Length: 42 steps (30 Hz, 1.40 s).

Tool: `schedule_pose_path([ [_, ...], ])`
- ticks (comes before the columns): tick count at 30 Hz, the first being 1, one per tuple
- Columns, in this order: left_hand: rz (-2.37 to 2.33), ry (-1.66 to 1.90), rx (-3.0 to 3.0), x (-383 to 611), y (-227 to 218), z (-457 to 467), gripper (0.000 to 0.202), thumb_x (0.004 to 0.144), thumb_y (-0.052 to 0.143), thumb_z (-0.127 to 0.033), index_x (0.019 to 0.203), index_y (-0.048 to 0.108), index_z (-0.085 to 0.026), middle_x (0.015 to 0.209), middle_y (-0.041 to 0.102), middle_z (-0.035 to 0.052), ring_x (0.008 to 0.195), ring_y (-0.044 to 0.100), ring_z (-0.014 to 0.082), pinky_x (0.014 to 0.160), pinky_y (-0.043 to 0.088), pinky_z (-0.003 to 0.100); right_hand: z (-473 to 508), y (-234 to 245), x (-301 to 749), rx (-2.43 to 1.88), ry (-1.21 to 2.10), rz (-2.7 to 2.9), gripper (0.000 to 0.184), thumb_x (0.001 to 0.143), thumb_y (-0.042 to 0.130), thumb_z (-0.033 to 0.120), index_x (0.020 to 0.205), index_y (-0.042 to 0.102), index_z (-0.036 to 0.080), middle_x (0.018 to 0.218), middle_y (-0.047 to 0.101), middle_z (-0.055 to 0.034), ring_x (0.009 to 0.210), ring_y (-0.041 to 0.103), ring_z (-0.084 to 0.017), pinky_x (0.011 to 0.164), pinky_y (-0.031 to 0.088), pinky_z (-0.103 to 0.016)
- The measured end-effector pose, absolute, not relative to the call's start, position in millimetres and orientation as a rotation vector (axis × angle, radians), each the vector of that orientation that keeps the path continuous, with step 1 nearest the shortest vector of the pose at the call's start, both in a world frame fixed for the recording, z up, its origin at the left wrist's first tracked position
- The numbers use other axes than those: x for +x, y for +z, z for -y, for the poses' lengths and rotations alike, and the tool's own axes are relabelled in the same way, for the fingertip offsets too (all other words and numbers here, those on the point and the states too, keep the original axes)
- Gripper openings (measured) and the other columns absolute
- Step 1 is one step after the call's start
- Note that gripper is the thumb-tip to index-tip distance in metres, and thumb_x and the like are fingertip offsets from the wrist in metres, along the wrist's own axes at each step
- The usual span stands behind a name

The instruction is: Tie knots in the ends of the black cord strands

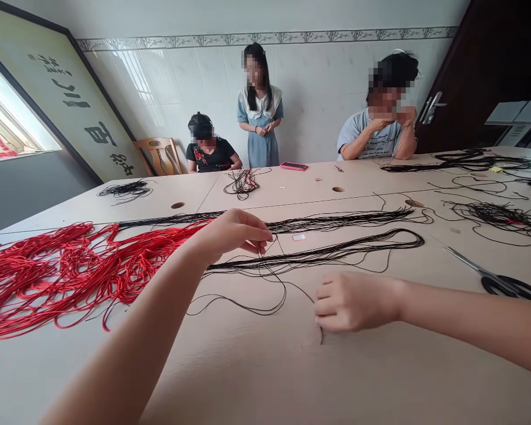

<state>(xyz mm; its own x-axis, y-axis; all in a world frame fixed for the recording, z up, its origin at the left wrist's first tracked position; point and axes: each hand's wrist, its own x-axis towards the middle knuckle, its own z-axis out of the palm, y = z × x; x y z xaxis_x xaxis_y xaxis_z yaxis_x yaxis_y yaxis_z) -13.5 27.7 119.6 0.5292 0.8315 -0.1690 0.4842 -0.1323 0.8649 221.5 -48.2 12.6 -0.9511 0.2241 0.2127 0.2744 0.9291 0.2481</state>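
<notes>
A thin black cord (285,290) runs in loose loops between my two hands above the pale table. My left hand (232,236) pinches it between thumb and fingertips, above the long black cord bundles. Lower and to the right, my right hand (343,301) is closed on the same cord, and a short end hangs out below its fingers. Behind my left hand stretches a bundle of black cords (336,221). Nearer lies a second black bundle (363,243), folded into a loop at its right end. A large heap of red cords (84,265) spreads left of my left hand.
Black-handled scissors (491,274) lie at the right, blades pointing left. More black cord tangles (498,215) sit at the right and far side. A pink-cased phone (294,166) rests near the far edge. Several people (260,118) are across the table (248,366), which has round holes.
</notes>
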Motion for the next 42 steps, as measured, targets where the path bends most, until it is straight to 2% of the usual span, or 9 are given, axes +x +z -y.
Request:
schedule_pose_path([
  [4, -1.05, 0.441, 1.775, -14.5, 119.8, -29.2, 0.019, 0.071, 0.066, -0.031, 0.073, 0.068, -0.012, 0.067, 0.064, 0.006, 0.067, 0.06, 0.015, 0.076, 0.053, 0.033, 48.5, 6.7, 212.0, -0.242, -0.457, 2.959, 0.02, 0.075, 0.048, 0.001, 0.063, 0.048, 0.017, 0.063, 0.049, 0.001, 0.053, 0.038, -0.01, 0.046, 0.027, -0.026],
  [12, -0.886, 0.46, 1.705, -10.9, 128.6, -18.0, 0.012, 0.074, 0.063, -0.023, 0.071, 0.067, -0.012, 0.07, 0.062, 0.005, 0.068, 0.06, 0.015, 0.073, 0.052, 0.031, 54.0, 42.2, 192.0, -0.783, 0.7, 1.892, 0.004, 0.083, 0.048, 0.014, 0.081, 0.049, 0.018, 0.074, 0.052, -0.0006, 0.056, 0.043, -0.008, 0.049, 0.039, -0.021],
  [15, -0.848, 0.459, 1.69, -10.1, 130.2, -14.4, 0.012, 0.076, 0.062, -0.022, 0.072, 0.067, -0.012, 0.07, 0.062, 0.005, 0.069, 0.061, 0.0153, 0.072, 0.052, 0.03, 55.8, 54.7, 183.4, -0.814, 0.913, 1.65, 0.006, 0.085, 0.051, 0.023, 0.084, 0.05, 0.018, 0.083, 0.056, -0.0026, 0.056, 0.049, -0.007, 0.049, 0.043, -0.022],
  [19, -0.804, 0.45, 1.674, -9.7, 131.9, -9.9, 0.011, 0.077, 0.062, -0.021, 0.075, 0.066, -0.012, 0.071, 0.063, 0.0043, 0.07, 0.06, 0.0139, 0.072, 0.052, 0.028, 60.3, 53.6, 172.6, -0.743, 1.058, 1.524, 0.007, 0.084, 0.054, 0.023, 0.084, 0.051, 0.017, 0.084, 0.059, -0.0032, 0.065, 0.061, -0.012, 0.055, 0.048, -0.024],
  [23, -0.757, 0.443, 1.695, -8.5, 134.1, -3.4, 0.009, 0.077, 0.064, -0.023, 0.076, 0.066, -0.014, 0.071, 0.064, 0.0026, 0.071, 0.061, 0.0126, 0.074, 0.051, 0.027, 72.7, 48.9, 168.0, -0.667, 1.038, 1.525, 0.004, 0.084, 0.053, 0.02, 0.084, 0.053, 0.016, 0.079, 0.059, -0.0033, 0.072, 0.062, -0.014, 0.065, 0.052, -0.03],
  [27, -0.748, 0.429, 1.763, -6.7, 135.9, 3.3, 0.012, 0.076, 0.065, -0.027, 0.077, 0.065, -0.015, 0.071, 0.064, 0.0012, 0.071, 0.061, 0.0126, 0.073, 0.051, 0.028, 92.6, 47.4, 172.1, -0.697, 0.765, 1.631, 0.008, 0.08, 0.053, 0.011, 0.081, 0.055, 0.018, 0.079, 0.058, -0.0032, 0.076, 0.058, -0.015, 0.067, 0.051, -0.031],
  [34, -0.789, 0.367, 2.038, -4.2, 142.0, 16.4, 0.017, 0.077, 0.06, -0.035, 0.081, 0.067, -0.019, 0.075, 0.066, 0.0023, 0.074, 0.06, 0.0151, 0.072, 0.05, 0.027, 99.4, 40.7, 176.8, -0.757, 0.47, 1.674, 0.015, 0.076, 0.055, 0.006, 0.084, 0.057, 0.018, 0.092, 0.057, -0.0062, 0.083, 0.055, -0.017, 0.063, 0.048, -0.029],
  [38, -0.837, 0.327, 2.142, -3.5, 144.0, 22.6, 0.021, 0.078, 0.058, -0.038, 0.081, 0.068, -0.021, 0.075, 0.066, 0.0021, 0.074, 0.06, 0.0164, 0.068, 0.049, 0.027, 96.8, 38.9, 175.2, -0.766, 0.246, 1.697, 0.016, 0.074, 0.056, 0.004, 0.083, 0.06, 0.016, 0.113, 0.051, -0.01, 0.083, 0.056, -0.016, 0.063, 0.048, -0.03],
  [42, -0.878, 0.328, 2.19, -2.4, 143.8, 23.9, 0.023, 0.077, 0.057, -0.041, 0.081, 0.068, -0.021, 0.074, 0.067, 0.0021, 0.072, 0.06, 0.0169, 0.066, 0.049, 0.027, 96.7, 36.8, 172.8, -0.785, 0.313, 1.687, 0.018, 0.076, 0.055, 0.004, 0.087, 0.06, 0.017, 0.098, 0.058, -0.0082, 0.094, 0.057, -0.02, 0.065, 0.051, -0.029],
])
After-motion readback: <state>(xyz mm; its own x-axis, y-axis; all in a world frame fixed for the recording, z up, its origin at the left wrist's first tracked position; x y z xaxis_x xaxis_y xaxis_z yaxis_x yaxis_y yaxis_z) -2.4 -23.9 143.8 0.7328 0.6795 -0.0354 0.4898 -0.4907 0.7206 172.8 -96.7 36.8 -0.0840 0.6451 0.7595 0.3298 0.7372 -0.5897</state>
